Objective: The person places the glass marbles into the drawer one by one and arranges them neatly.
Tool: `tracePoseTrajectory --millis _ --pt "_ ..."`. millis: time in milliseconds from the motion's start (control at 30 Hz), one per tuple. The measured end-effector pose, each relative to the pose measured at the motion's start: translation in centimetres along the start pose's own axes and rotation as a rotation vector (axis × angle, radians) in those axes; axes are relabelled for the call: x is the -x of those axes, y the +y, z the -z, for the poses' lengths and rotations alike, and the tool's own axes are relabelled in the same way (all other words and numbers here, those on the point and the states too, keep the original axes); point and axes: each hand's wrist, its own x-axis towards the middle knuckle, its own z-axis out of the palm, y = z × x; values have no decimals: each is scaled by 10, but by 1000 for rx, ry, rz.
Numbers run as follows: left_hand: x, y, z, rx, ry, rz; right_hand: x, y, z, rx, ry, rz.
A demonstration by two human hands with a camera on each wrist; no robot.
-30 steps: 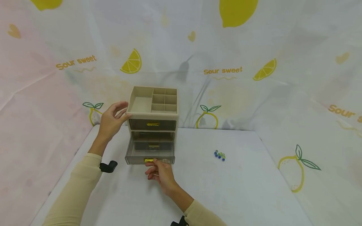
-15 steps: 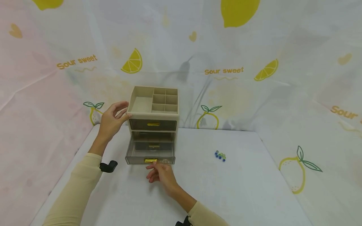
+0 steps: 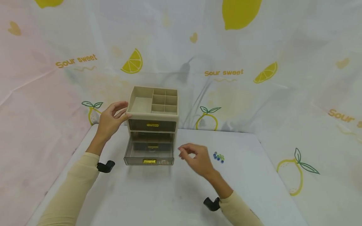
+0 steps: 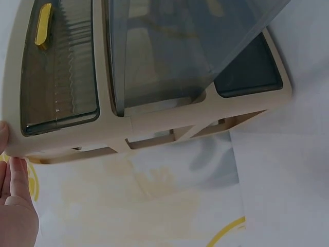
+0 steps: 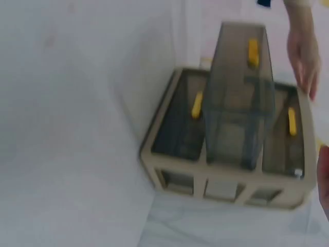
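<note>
Right hand [image 3: 199, 159] is loosely curled and free, between the pulled-out drawer [image 3: 134, 161]'s right edge and some marbles [image 3: 218, 158]. Left hand [image 3: 109, 123] is kinda spread, touching the beige organizer [image 3: 152, 116]'s top left corner. That sits near the white tabletop [image 3: 141, 201]'s back edge, loads of room up front.

Cabinet [image 3: 152, 115]: beige
Drawers [image 3: 134, 161]: smoky grey
Handles [image 3: 149, 161]: gold
Beads [image 3: 218, 158]: blue, yellow-green
My sleeves [image 3: 69, 188]: plain cream
My wrist pieces [image 3: 106, 166]: black
Backdrop [image 3: 169, 40]: white-pink, yellow lemons, orange lettering
</note>
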Motion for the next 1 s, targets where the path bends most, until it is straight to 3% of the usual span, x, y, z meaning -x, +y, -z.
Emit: tracePoseTrajectory --millis 67,200,367,500,667,1000 --pt "0 0 0 3 0 -4 -6 19 25 109 57 2" --pt "3 8 -2 8 -8 -9 -6 59 64 323 122 -80" --pt "2 4 -1 -3 -7 -10 4 97 89 489 89 -228" --pt "2 3 -1 11 -9 -7 12 117 95 529 48 -365" --pt "7 21 0 -19 -8 -14 22 134 91 551 -22 -511" --pt "8 27 -4 -48 -17 6 49 151 92 604 -125 -640"
